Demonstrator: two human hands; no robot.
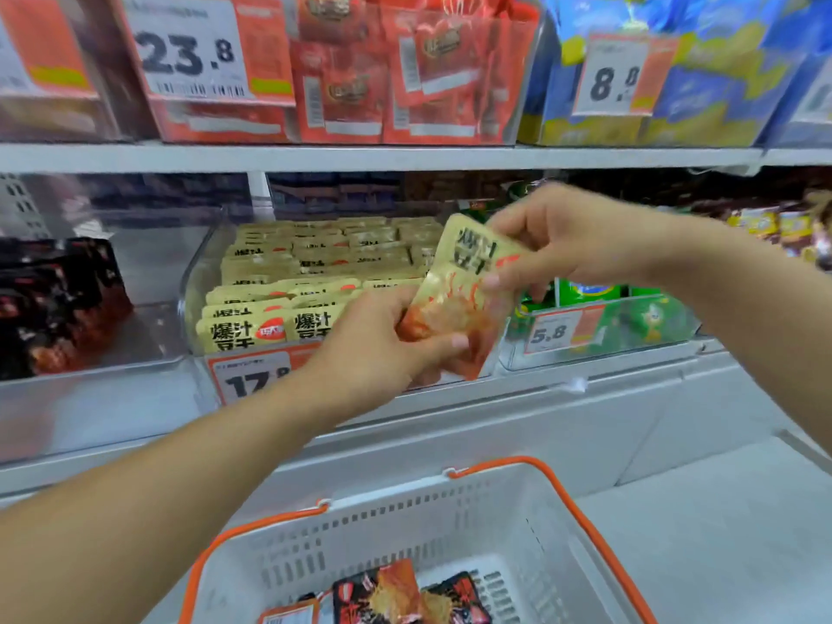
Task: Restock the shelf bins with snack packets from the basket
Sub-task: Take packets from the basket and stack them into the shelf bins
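The beige snack packet [468, 290] held in front of the clear shelf bin [198, 281] bears large black characters, 爆汁豆干, the same as on the packets [315, 272] stacked in rows inside that bin. A price tag [252, 378] on the bin front reads 17 and a partly covered digit. Other tags read 23.8 [191, 51], 8.8 [614, 76] and 5.8 [551, 331]. The right hand [572, 238] pinches the packet's upper part, thumb in front. The left hand [382, 349] grips its lower orange end, fingers curled round it. Below, the white basket [450, 511] with orange handles holds black and red packets [396, 594].
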